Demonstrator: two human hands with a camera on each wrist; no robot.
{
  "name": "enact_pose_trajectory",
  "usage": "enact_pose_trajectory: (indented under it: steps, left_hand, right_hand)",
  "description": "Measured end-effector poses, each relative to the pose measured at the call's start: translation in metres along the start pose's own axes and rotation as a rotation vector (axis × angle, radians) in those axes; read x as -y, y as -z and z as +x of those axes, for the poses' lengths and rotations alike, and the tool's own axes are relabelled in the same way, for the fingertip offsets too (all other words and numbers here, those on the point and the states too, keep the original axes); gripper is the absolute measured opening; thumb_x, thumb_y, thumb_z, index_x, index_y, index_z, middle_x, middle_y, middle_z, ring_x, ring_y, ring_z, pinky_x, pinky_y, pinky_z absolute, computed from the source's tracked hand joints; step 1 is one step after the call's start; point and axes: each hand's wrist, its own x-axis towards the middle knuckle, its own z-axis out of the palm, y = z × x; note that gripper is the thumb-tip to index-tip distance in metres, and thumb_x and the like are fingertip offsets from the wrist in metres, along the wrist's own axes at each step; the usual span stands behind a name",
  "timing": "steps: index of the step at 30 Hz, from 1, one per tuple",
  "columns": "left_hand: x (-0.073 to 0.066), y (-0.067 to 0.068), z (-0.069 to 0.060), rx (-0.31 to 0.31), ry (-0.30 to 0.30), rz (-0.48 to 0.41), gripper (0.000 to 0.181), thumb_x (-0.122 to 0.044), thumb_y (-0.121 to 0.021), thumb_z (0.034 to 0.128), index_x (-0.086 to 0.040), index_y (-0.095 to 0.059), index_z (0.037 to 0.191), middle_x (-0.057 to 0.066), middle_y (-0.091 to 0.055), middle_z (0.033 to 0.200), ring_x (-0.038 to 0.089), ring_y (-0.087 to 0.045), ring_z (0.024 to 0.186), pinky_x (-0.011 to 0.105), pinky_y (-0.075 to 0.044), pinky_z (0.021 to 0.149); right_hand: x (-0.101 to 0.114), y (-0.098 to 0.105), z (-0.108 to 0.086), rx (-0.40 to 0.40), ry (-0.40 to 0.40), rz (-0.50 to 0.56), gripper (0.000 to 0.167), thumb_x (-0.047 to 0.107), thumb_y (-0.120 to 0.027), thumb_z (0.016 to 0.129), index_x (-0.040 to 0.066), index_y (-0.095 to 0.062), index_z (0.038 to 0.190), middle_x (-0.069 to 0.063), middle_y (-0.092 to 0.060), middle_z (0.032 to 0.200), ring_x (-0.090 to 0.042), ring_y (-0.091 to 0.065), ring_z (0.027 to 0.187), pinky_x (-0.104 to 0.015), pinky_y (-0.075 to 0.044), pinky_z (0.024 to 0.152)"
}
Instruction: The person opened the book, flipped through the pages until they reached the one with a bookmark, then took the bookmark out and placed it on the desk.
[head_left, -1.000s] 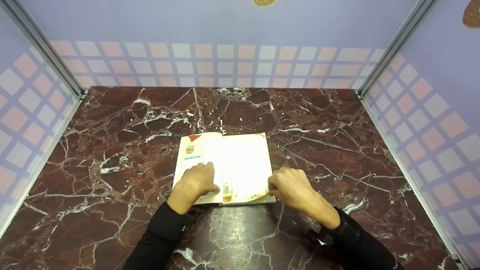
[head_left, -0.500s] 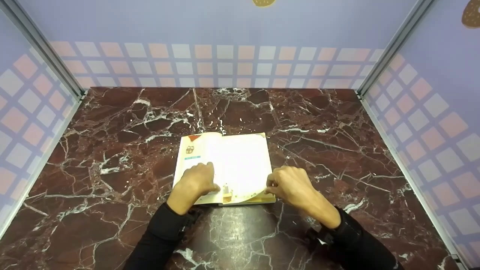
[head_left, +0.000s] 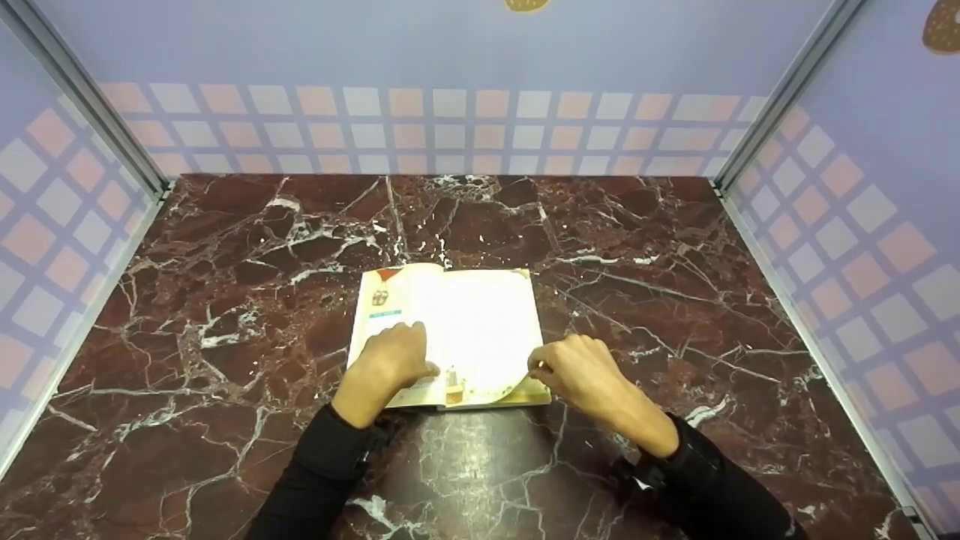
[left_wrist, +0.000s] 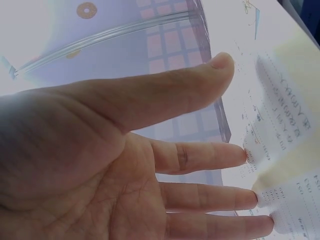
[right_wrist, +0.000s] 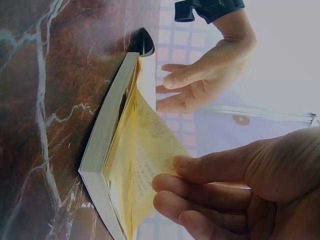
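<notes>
An open book [head_left: 487, 322] lies on the marbled table, its pages washed out by bright light. On the left page, my left hand [head_left: 386, 364] rests with straight fingers; the left wrist view shows the fingertips [left_wrist: 252, 199] touching the printed paper. My right hand [head_left: 577, 369] pinches the lower right corner of one page [right_wrist: 155, 155] between thumb and fingers. That page curves up off the thick stack beneath, and a yellowish page shows under it in the head view. The right wrist view shows the left hand beyond the lifted page.
The dark red marble table [head_left: 247, 337] surrounds the book. Purple panels with pink and white squares [head_left: 450, 124] stand along the back and both sides, joined by grey metal posts [head_left: 787, 97].
My right hand has shifted slightly left and drawn the page corner up and inward, so more of the yellowish page beneath shows. The left hand has stayed nearly still.
</notes>
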Motion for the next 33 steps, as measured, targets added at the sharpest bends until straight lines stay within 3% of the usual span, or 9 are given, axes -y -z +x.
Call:
enact_pose_trajectory:
  steps: [11,18,25,28,33]
  left_hand:
    - [0.0,0.001,0.0,-0.003,0.0,-0.003,0.038,-0.026,-0.081,0.0896,0.003,-0.057,0.098,0.022,-0.063,0.095,0.037,-0.064,0.089,0.052,-0.056,0.083]
    - [0.0,0.002,-0.003,-0.011,-0.001,-0.016,0.038,-0.026,-0.08,0.0902,0.004,-0.059,0.1,0.025,-0.064,0.101,0.04,-0.065,0.092,0.053,-0.056,0.083]
    - [0.0,0.002,-0.004,-0.021,-0.003,-0.014,0.04,-0.026,-0.081,0.0896,0.006,-0.06,0.103,0.027,-0.065,0.103,0.042,-0.065,0.095,0.054,-0.056,0.085]
    - [0.0,0.002,-0.004,-0.022,-0.005,-0.014,0.04,-0.026,-0.081,0.0896,0.006,-0.06,0.102,0.026,-0.065,0.102,0.042,-0.065,0.096,0.054,-0.056,0.086]
    - [0.0,0.003,-0.005,-0.028,-0.011,-0.011,0.039,-0.026,-0.081,0.0896,0.005,-0.06,0.101,0.026,-0.065,0.102,0.041,-0.066,0.096,0.054,-0.056,0.086]
  right_hand:
    - [0.0,-0.002,0.003,-0.093,0.005,0.119,0.019,0.016,-0.085,0.082,0.015,-0.071,0.069,0.008,-0.065,0.062,-0.001,-0.044,0.049,-0.027,-0.047,0.047]
    - [0.003,-0.008,0.002,-0.17,-0.005,0.157,0.02,0.014,-0.088,0.08,0.01,-0.068,0.08,-0.005,-0.076,0.077,-0.015,-0.071,0.062,-0.032,-0.059,0.056]
    - [0.006,-0.011,0.003,-0.16,-0.014,0.2,0.016,0.011,-0.081,0.087,0.004,-0.07,0.096,-0.011,-0.077,0.089,-0.023,-0.076,0.076,-0.035,-0.063,0.065]
    - [0.005,-0.011,0.003,-0.159,-0.004,0.203,0.01,0.008,-0.079,0.09,0.003,-0.075,0.098,-0.008,-0.078,0.09,-0.017,-0.073,0.07,-0.033,-0.061,0.062]
    - [0.004,-0.01,0.004,-0.171,0.011,0.201,0.006,0.01,-0.075,0.094,0.011,-0.079,0.09,0.002,-0.075,0.081,-0.004,-0.054,0.058,-0.028,-0.053,0.054]
